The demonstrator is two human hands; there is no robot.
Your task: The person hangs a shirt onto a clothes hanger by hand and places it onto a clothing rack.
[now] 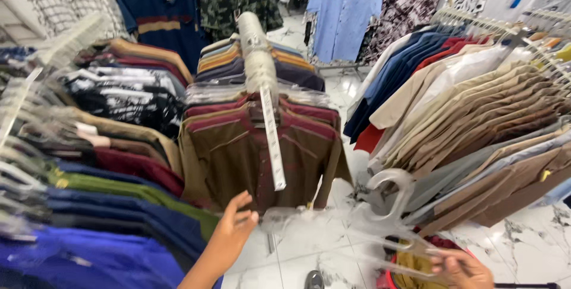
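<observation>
Clear plastic hangers (389, 206) hang low at near right, pinched in the right hand (461, 268) above a mustard garment (410, 265). Left hand (232, 235), fingers loosely spread, reaches toward the brown shirt (238, 158) on the middle rack arm (259, 57).

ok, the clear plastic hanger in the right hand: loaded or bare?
Loaded, as far as shows. A mustard-yellow garment hangs below the clear plastic hanger that the right hand grips; the frame edge cuts it off.

Count as observed: two hands, the left hand (229, 238) and the right hand (467, 268). One clear plastic hanger (395, 206) in the right hand. Three sloping rails of hung shirts. One light blue shirt (345, 12) hanging apart.
</observation>
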